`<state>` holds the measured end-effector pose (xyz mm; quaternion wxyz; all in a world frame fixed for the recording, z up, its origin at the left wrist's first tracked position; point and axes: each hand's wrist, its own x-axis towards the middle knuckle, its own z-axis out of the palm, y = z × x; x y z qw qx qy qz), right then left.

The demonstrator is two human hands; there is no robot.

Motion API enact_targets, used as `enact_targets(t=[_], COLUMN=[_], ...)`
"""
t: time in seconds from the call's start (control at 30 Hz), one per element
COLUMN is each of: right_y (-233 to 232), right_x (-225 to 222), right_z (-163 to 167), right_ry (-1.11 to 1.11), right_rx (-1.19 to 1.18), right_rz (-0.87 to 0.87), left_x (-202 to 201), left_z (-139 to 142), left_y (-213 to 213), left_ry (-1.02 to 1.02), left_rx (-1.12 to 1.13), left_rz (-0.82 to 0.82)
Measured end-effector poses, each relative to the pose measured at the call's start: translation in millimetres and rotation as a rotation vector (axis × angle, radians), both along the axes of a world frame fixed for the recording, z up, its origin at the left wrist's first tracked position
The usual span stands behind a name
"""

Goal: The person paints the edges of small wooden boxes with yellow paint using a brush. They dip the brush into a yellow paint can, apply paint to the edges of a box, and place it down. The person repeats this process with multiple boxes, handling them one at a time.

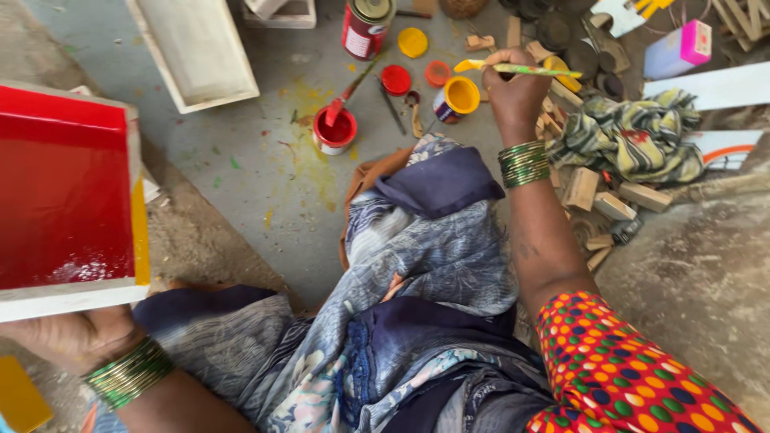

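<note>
My left hand (76, 337) grips the lower edge of a wooden tray (68, 192), held up at the left; its inner face is painted red and one side edge yellow. My right hand (513, 92) is stretched forward and holds a paintbrush (513, 70) with a yellow-loaded tip, just above a small open pot of yellow paint (459, 98). A small pot of red paint (334, 132) with a red brush (346, 92) resting in it stands to the left of the yellow pot. Green bangles sit on both wrists.
An unpainted wooden tray (196, 52) lies at the back left. A red paint tin (365, 28), loose lids (412, 42), small wooden blocks (597, 200) and a patterned cloth (634, 140) crowd the back and right. My lap, covered in blue fabric (417, 273), fills the middle.
</note>
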<state>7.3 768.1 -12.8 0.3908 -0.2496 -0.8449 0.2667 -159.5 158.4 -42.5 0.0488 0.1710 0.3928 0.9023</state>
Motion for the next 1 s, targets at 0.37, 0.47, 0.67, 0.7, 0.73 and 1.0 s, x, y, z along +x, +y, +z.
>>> enact_targets(t=[0.37, 0.47, 0.67, 0.7, 0.73, 1.0], right_y=[77, 87, 93, 92, 91, 68], right_x=[7, 2, -8, -9, -8, 1], right_z=[-63, -77, -88, -85, -81, -50], right_ry=[-0.224, -0.262, -0.279, -0.258, -0.239, -0.243], right_rx=[0.038, 0.028, 0.01, 0.064, 0.119, 0.075], right_rz=[0.016, 0.013, 0.018, 0.039, 0.061, 0.042], left_x=[-21, -23, -27, -28, -27, -37], left_z=[-50, -59, -53, -51, -49, -54], left_y=[-24, -27, -10, -8, -9, -12], left_ry=[-0.719, -0.719, -0.728, -0.759, -0.752, -0.752], left_rx=[0.717, 0.715, 0.645, 0.63, 0.653, 0.758], left_rz=[0.122, 0.07, 0.139, 0.212, 0.169, 0.173])
